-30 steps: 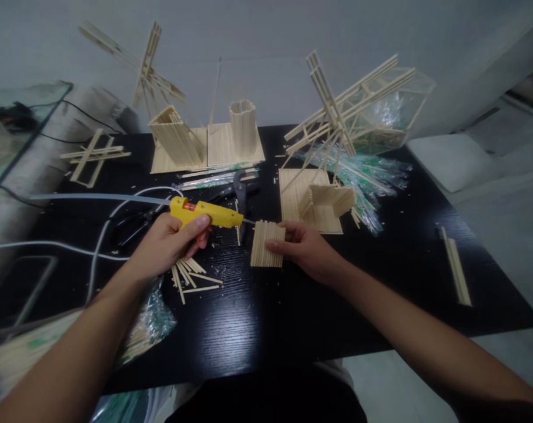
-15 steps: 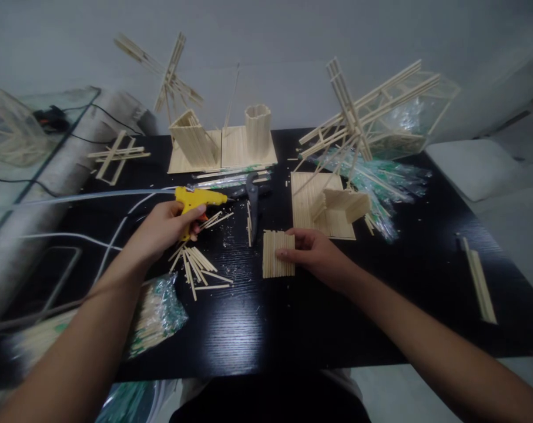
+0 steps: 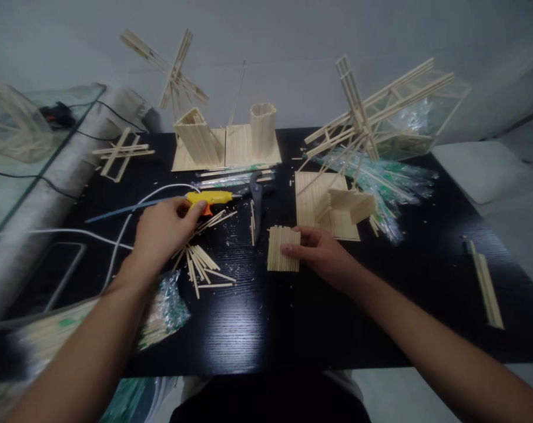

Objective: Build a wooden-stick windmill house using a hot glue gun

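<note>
Your right grip (image 3: 321, 249) is clasped on the small panel (image 3: 275, 254) of glued sticks, thumb across its face and fingers behind its right edge, around the middle of the counter (image 3: 337, 329) and near the windowed base. That base (image 3: 308, 188) stands just beyond on the far right side. The panel should be very light and fairly stiff along its sticks, but likely weak at the seams between them, so a flat pinch over several sticks suits it better than a squeeze from the two sides or a twist. Its surface looks dry and slightly ribbed, so it probably won't slip. Your left grip (image 3: 163, 229) is wrapped on the glue gun (image 3: 213, 197), thumb along its yellow body, with its nozzle pointing right towards the dark pliers (image 3: 256, 205); the fingers beneath are mostly hidden. The gun is likely heavier than the panel, hard and smooth, and the white cord (image 3: 125, 226) may tug at it. Take it by the handle, behind the orange trigger (image 3: 207, 210), and keep your skin off the nozzle, which may be hot.
</note>
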Motion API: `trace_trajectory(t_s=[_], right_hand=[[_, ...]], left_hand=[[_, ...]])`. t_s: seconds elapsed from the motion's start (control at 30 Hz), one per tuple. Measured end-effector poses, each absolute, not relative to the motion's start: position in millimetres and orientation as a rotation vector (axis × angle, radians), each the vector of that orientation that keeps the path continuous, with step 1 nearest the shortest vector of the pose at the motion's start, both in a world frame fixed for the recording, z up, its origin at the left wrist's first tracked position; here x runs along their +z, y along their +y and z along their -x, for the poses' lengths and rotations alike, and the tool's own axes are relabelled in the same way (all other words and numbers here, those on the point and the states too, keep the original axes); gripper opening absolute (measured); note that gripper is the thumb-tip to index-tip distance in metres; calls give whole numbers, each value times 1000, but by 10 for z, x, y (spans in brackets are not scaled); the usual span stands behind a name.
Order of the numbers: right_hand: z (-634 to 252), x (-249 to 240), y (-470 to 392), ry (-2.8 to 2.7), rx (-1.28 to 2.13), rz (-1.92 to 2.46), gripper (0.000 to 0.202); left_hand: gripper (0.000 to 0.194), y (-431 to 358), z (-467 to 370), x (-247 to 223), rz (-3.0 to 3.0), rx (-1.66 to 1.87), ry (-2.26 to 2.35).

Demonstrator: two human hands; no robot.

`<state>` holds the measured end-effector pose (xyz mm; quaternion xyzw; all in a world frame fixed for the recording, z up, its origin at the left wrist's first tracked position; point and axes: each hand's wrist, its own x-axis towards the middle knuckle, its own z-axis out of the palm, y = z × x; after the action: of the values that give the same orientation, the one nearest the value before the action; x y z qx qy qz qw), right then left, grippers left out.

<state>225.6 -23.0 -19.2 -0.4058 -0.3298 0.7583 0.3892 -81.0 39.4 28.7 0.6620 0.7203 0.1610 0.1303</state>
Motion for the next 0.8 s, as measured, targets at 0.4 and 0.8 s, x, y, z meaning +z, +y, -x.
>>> trace_trajectory(t_s=[0.4, 0.8], right_hand=[[-2263, -156, -186, -738, 1908, 1043, 32], [-2270, -197, -187, -771, 1879, 1083, 35]], left_hand=[[7, 65, 568, 335, -2306, -18, 859], [12, 101, 613, 354, -2186, -120, 926]])
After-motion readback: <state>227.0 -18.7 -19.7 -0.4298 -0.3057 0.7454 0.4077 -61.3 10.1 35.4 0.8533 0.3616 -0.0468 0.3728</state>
